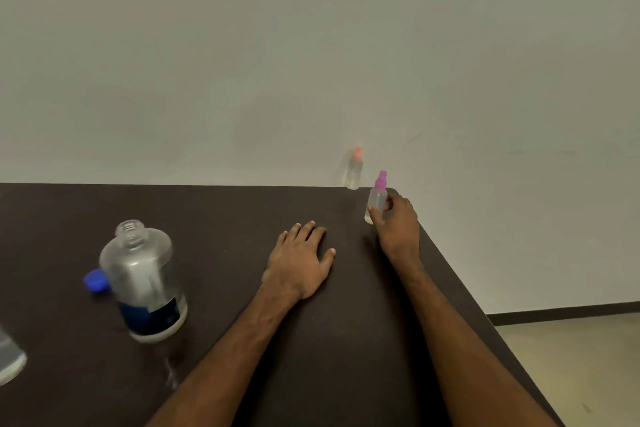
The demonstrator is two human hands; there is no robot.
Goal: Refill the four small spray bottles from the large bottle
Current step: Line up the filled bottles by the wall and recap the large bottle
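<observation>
Two sprayers show: the purple sprayer stands at the table's far right corner, the right hand's fingers curled round it; the orange sprayer, blurred, seems just behind. The left hand lies flat, fingers straight. The big bottle stands uncapped leftward, cap beside it

A plain indoor room: dark table against a blank pale wall, dark skirting, pale floor.
</observation>
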